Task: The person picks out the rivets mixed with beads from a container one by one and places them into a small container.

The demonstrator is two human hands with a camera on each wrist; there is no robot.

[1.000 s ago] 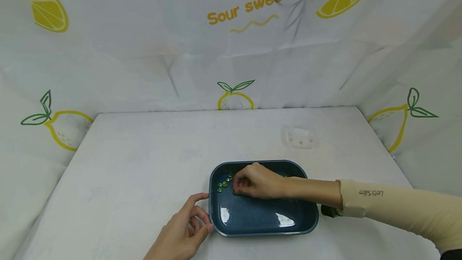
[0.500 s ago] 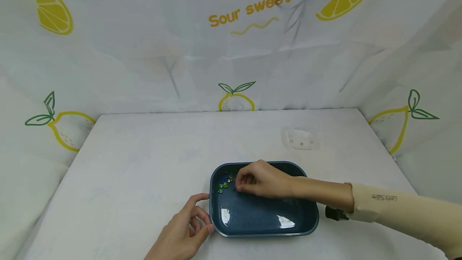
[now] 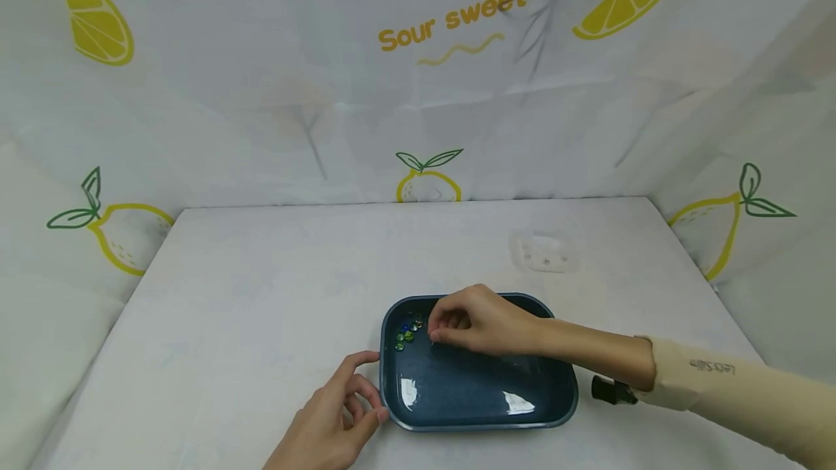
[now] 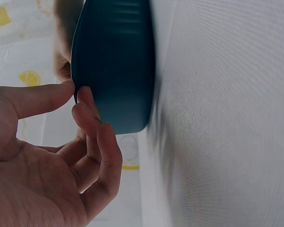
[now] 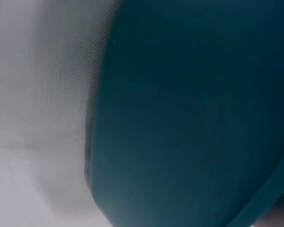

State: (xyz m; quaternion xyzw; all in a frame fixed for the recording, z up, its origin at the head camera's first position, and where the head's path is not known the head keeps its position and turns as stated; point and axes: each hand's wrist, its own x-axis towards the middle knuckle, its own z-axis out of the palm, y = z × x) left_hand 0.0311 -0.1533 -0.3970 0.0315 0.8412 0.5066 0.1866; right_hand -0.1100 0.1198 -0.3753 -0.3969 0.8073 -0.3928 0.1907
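Note:
My left hand (image 3: 333,415) rests against the left side of the dark blue tray (image 3: 483,426), touching it with forefinger and thumb. In the left wrist view, the thumb tip meets the tray's rim and the fingers bend loosely by its outer wall. Over the tray, my right hand (image 3: 480,321) pinches a small shiny piece (image 3: 432,342), probably a glass bead, mostly hidden by the fingertips. Several green, blue and clear glass beads (image 3: 408,336) lie in the tray's far left corner, just left of those fingertips. The right wrist view is filled mainly by the tray's outer wall.
A clear plastic container (image 3: 545,252) stands on the white table (image 3: 274,274) behind the tray, to the right. Beneath the right forearm is a black device (image 3: 612,390). White cloth with lemon prints (image 3: 428,186) hangs around the table's back and sides.
My right hand has shifted slightly right and up from the tray floor, its fingertips drawing away from the beads, and the forearm has swung lower. The left hand stays at the tray's side.

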